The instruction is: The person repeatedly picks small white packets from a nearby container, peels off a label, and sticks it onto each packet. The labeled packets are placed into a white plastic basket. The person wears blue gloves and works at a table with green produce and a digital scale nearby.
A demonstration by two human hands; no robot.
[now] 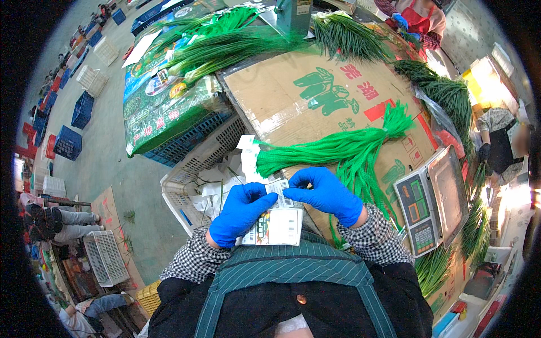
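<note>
In front of my apron, a small white barcode label [279,189] is pinched between my left hand [243,213] and my right hand [327,194], both in blue gloves. The left thumb lies over its face, and the right fingertips meet its right edge. Just below, a printed card with barcodes [283,227] sits against the top of the striped apron [296,264]; what supports it is hidden. Beyond the hands, a bundle of green mesh net sleeves [321,153] with white tags [249,159] at one end lies on a flattened cardboard box [274,101].
On the right stands a digital scale [431,203]. A white plastic crate [177,181] holding paper scraps is at the left. Bundles of green stalks [236,46] lie at the back, with more along the right edge [450,93]. Co-workers [416,21] stand beyond the table.
</note>
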